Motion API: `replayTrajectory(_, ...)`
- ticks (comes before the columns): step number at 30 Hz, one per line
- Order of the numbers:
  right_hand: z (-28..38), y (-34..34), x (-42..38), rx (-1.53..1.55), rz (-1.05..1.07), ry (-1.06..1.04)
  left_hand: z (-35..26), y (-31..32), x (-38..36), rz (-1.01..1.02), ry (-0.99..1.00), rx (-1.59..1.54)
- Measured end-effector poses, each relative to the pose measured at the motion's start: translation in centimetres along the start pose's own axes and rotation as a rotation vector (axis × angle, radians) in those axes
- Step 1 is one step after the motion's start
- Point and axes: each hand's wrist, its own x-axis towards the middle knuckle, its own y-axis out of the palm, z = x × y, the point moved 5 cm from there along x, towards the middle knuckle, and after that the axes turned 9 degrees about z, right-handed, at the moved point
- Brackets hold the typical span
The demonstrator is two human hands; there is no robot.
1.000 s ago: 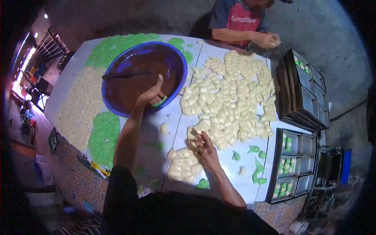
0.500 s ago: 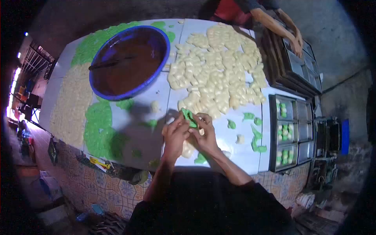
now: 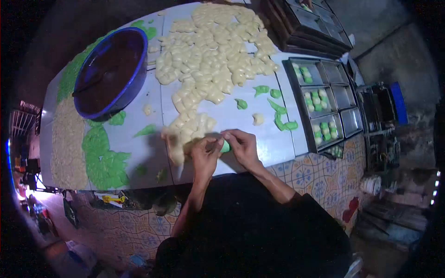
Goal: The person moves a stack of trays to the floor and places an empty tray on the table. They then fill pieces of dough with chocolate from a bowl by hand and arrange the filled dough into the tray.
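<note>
A small piece of green dough (image 3: 225, 147) is pinched between my two hands, low over the near edge of the table. My left hand (image 3: 205, 156) has its fingers closed on the dough's left side. My right hand (image 3: 244, 147) pinches it from the right, thumb and fingertips together at the top. Cream dough pieces (image 3: 192, 127) lie just beyond my left hand, merging into a large spread of cream dough (image 3: 218, 51). Loose green dough scraps (image 3: 278, 107) and a small cream lump (image 3: 257, 119) rest to the right.
A blue basin (image 3: 141, 60) of brown filling holds a dark stick. Green dough (image 3: 104, 160) covers the left side. At right, a divided metal tray (image 3: 320, 150) contains green and cream dough balls. Stacked trays (image 3: 296, 39) stand behind it, with another person's hand (image 3: 308, 3) above.
My view has turned toward the right, so the table and basin sit further left. The green dough was open and folded between my fingers; now it looks smaller and rounder in my pinch.
</note>
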Motion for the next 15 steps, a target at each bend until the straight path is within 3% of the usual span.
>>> replayTrajectory(2, 0.2, -0.9, -1.0, -0.037, -0.126, -0.063, 1.5, 0.5, 0.0, 0.217, 0.201, 0.282)
replayTrajectory(3, -1.5, -1.3, -1.3, -0.214, -0.054, 0.004, -0.1, 1.4, -0.6, 0.202, 0.255, 0.237)
replayTrajectory(4, -2.9, -1.1, -1.7, 0.158, 0.109, 0.134, -0.8, 1.9, -1.2, 0.204, 0.247, 0.239)
replayTrajectory(6, -3.2, -0.9, -3.7, 0.648, 0.448, 0.412, -0.4, 3.2, -1.7, 0.37, 0.006, -0.148)
replayTrajectory(7, -2.9, -1.6, -3.6, 0.532, 0.425, 0.351, 0.0, 3.1, -1.6, 0.354, 0.185, -0.085)
replayTrajectory(8, -3.9, -2.7, -3.1, 0.391, 0.332, 0.234, 0.7, 3.0, -1.3, 0.36, 0.183, -0.079)
replayTrajectory(10, -5.8, -4.9, -1.7, 0.016, 0.048, 0.158, 0.6, 1.6, -1.3, 0.17, 0.345, 0.115)
replayTrajectory(12, -8.2, -6.1, -0.1, 0.009, 0.031, 0.053, 0.5, 0.6, -0.8, 0.055, 0.254, 0.038)
replayTrajectory(13, -10.4, -6.4, 0.4, -0.022, 0.114, 0.234, 0.7, -0.2, -0.7, 0.058, 0.253, 0.074)
replayTrajectory(14, -11.5, -6.4, 0.5, -0.026, 0.118, 0.231, 1.0, -1.1, -0.5, 0.055, 0.257, 0.107)
replayTrajectory(15, -10.1, -6.9, 0.9, -0.136, 0.003, 0.082, 1.1, -1.5, -0.5, 0.044, 0.265, 0.1)
